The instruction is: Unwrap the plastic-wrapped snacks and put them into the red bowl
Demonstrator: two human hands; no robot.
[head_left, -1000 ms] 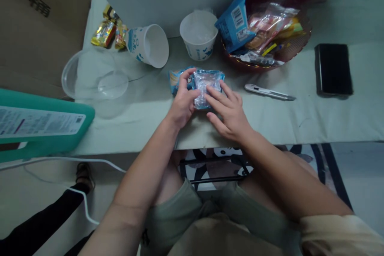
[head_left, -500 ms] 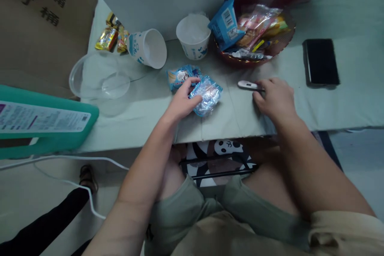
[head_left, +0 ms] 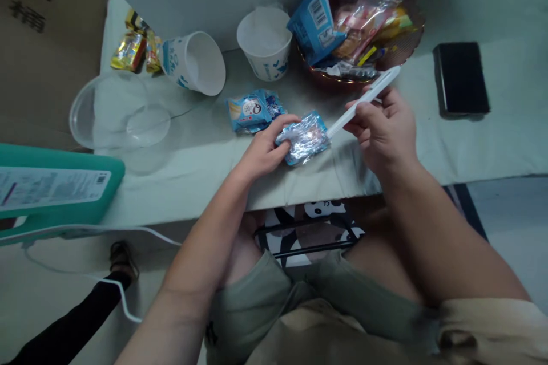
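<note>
My left hand point(head_left: 270, 151) pinches a small blue-and-clear snack packet point(head_left: 307, 140) near the table's front edge, thumb and forefinger closed on its left side. In my right hand point(head_left: 383, 128) is a slim white knife-like tool point(head_left: 384, 81) with a slot at its upper end. It slants down to the left, and its lower tip meets or overlaps the packet's right edge; whether it has entered the wrapper I cannot tell. Blue snack packets point(head_left: 252, 111) lie just behind my left hand.
A glass bowl point(head_left: 411, 52) holds several snacks. Nearby stand an upright paper cup point(head_left: 268, 63), a tipped paper cup point(head_left: 182, 65) and a clear plastic lid point(head_left: 103, 142). Gold-wrapped sweets point(head_left: 129, 51), a green jug point(head_left: 107, 182), a black flat case point(head_left: 462, 80) and a cardboard box point(head_left: 51, 68) surround them.
My right hand has lifted the white tool off the table, turned it upright-slanting and brought its tip to the packet. My left hand keeps the packet, now turned slightly. The view has shifted a little.
</note>
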